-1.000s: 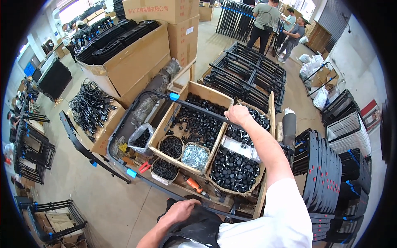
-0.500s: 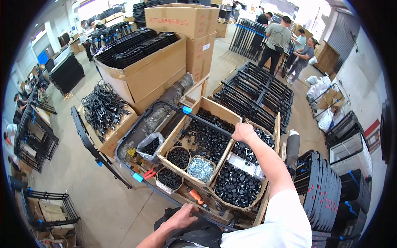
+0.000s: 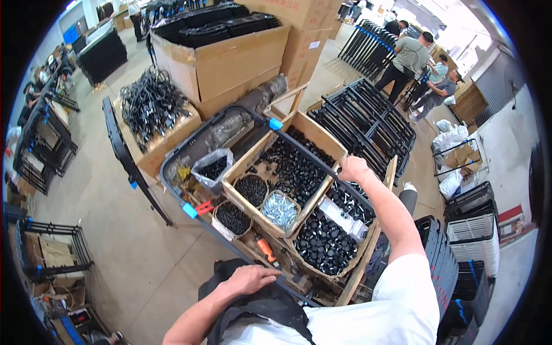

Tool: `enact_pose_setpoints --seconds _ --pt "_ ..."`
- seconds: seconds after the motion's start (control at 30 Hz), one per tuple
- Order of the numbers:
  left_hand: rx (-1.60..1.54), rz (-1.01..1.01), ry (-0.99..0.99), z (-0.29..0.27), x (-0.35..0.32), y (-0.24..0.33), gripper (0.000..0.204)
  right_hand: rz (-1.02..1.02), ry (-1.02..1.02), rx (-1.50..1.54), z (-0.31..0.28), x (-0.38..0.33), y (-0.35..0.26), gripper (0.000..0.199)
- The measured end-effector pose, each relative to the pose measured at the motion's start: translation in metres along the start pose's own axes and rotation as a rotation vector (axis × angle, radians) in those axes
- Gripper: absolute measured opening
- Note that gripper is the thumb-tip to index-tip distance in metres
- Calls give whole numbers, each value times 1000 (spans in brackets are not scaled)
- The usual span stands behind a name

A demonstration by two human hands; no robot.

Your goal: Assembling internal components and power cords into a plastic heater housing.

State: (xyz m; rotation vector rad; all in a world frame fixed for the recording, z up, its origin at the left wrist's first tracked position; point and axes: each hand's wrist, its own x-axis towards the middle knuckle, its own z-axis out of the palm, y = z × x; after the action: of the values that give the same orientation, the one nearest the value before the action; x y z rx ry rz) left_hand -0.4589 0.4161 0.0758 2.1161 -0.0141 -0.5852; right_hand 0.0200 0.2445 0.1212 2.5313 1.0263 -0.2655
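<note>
The black frame point(image 3: 310, 152), already bearing blue wraps point(image 3: 276, 123), spans the wooden parts tray point(image 3: 323, 135), right hand point(image 3: 353, 169) gripping its far rail, left hand point(image 3: 251, 280) loosely outstretched by the near one; what remains, I cannot tell.

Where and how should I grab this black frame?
I'd take the black frame by its two long bars, from above, right hand far, left hand near: it's a wide, slim loop, its far bar across the wooden crate, so opposite grips should steady it.
</note>
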Motion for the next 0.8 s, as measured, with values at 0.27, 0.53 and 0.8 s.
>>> enact_pose_setpoints --seconds 0.27,0.53,0.8 --pt "-258 -27 176 16 -16 -11 56 -57 -352 -287 -5 -1 -3 26" --pt "-234 -235 -98 -1 -5 1 39 52 0 -40 9 13 -3 27" --pt "-50 2 94 13 -4 -4 43 66 -190 15 -15 12 -14 38"
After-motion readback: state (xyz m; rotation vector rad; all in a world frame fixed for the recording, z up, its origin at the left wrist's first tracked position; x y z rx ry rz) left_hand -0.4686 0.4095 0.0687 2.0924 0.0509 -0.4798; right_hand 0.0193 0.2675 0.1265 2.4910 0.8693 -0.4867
